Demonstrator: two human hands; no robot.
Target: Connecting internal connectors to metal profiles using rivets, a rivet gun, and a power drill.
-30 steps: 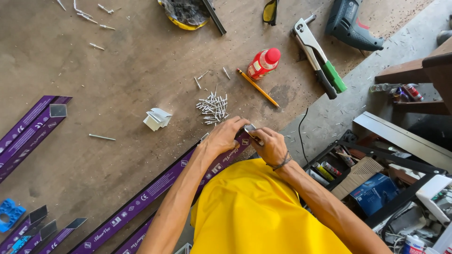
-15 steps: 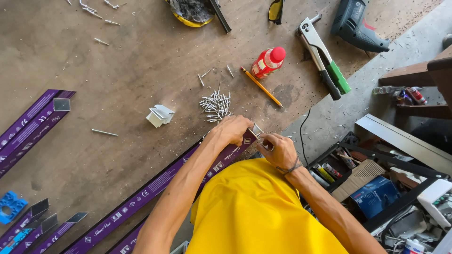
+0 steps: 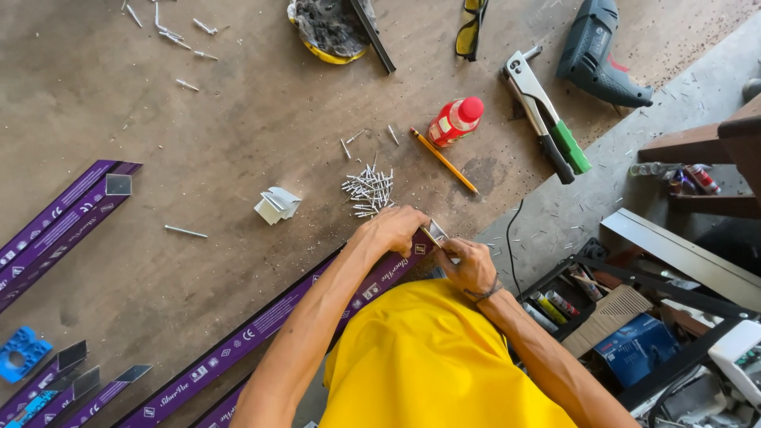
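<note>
1. Left hand [image 3: 396, 230]: was laid over end of purple profile [image 3: 261, 325]; now drawn slightly back, exposing the end.
2. Right hand [image 3: 469, 265]: shifted lower right, fingertips at small metal corner piece [image 3: 434, 233].

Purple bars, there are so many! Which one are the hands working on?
The long purple bar running under the left hand and right hand, which meet at its cut end. The other purple bars lie untouched at the far left.

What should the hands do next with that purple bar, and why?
Probably pick a rivet from the pile. Both the left hand and the right hand are at the end of the purple bar, pressing a small metal corner piece there, and the loose rivets lie just beyond the fingers.
</note>
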